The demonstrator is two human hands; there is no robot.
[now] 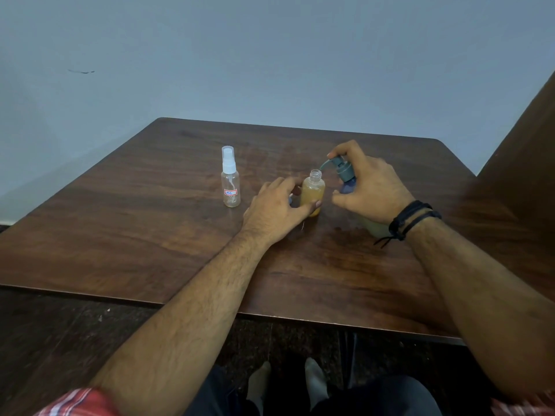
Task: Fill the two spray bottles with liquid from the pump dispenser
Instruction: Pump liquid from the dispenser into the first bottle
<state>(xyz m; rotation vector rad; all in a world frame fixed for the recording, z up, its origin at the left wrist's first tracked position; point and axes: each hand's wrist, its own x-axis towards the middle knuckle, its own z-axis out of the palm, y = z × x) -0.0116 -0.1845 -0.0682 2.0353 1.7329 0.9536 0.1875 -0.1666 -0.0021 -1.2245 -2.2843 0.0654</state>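
Two bottles: one nearly full, one untouched
Open bottle (313, 193): mid-worktop (150, 223), cap off, amber liquid up near the shoulder
Left hand (277, 205): fingers wrapped round it, steadying
Right hand (371, 187): fingers gripping pump dispenser (345, 175), forefinger on the head, spout over the neck
Capped bottle (230, 178): just left, clear, looks empty
Left to do: probably top off, cap, then second bottle

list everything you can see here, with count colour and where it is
clear plastic spray bottle with white sprayer: 1, empty, capped, standing left of centre
open clear bottle of amber liquid: 1, uncapped, table centre, under the spout
pump dispenser with grey-green pump head: 1, bluish neck, right of the open bottle
dark brown wooden table: 1, under everything
black wrist cords: several, right wrist
left hand: steadies the open bottle
right hand: grips the dispenser, finger on pump
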